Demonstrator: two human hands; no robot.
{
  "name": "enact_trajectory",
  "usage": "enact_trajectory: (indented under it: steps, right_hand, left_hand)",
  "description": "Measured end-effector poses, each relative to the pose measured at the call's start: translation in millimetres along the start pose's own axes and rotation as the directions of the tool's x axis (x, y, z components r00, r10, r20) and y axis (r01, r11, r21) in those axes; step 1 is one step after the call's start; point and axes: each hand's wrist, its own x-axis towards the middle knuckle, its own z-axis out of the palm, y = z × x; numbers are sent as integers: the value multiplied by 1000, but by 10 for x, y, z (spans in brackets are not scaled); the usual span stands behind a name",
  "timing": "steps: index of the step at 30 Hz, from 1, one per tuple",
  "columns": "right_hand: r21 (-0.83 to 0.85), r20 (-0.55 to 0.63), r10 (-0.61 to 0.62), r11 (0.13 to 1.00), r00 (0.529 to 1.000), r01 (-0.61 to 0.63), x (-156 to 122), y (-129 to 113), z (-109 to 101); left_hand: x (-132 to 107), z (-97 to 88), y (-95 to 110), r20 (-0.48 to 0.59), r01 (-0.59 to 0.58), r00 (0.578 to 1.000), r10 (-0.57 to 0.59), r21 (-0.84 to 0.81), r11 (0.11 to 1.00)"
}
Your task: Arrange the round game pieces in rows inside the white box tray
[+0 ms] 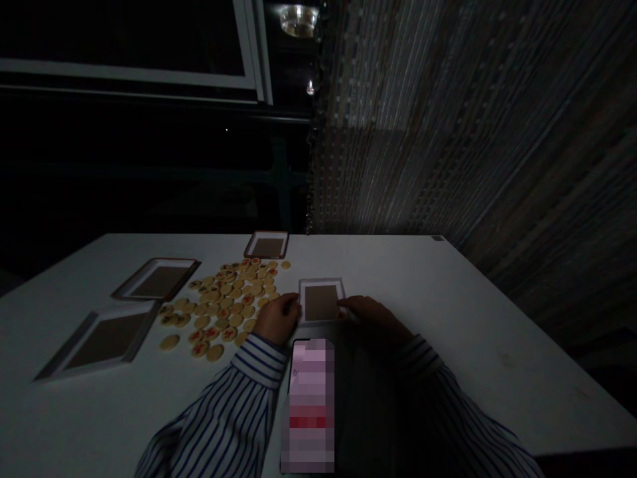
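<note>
A small shallow box [301, 299] with pale raised sides and a brown inner base lies on the white table in front of me. My left hand [277, 320] is closed at its left side, fingers curled against the rim. At the right side, my right hand [372, 315] grips the edge with its fingertips, the thumb side partly in shadow. Many round wooden xiangqi pieces [226, 309], some with red or black characters, are spread loosely to the left of my left hand. Several of them overlap, and many show blank faces.
Three more shallow boxes or lids stand around the pieces: one at the back [267, 257], a brown-rimmed one at the left [117, 292] and a grey-rimmed one nearer [89, 345]. A phone [311, 392] with a blurred screen is between my forearms. A bead curtain [388, 133] hangs behind the table [472, 345].
</note>
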Motion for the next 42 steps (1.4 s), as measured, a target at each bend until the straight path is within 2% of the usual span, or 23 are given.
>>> enact_trajectory:
  steps: [6,10,21,26,33,42]
  right_hand:
    - [-20,-38,-6,1000,999,5,7,3,18]
    - [-29,-11,-2,1000,1000,2,9,-11,7]
    - [-4,-43,10,1000,999,-11,-9,-18,11]
    - [34,-110,111,994,988,-108,-14,-16,-31]
    - [92,-261,156,986,953,-136,-4,-36,-72]
    - [158,-327,163,981,931,-117,11,-67,-73]
  left_hand:
    - [8,26,-29,-8,-6,1000,6,-15,1000]
    - [13,45,-47,-17,-28,999,27,-13,1000]
    - [7,32,-30,-22,3,1000,-4,-28,1000]
    - [-7,12,3,-90,-21,996,19,-30,999]
    - [-41,-43,74,-170,-61,984,50,-59,996]
    - [-183,-145,163,-149,-92,986,79,-82,992]
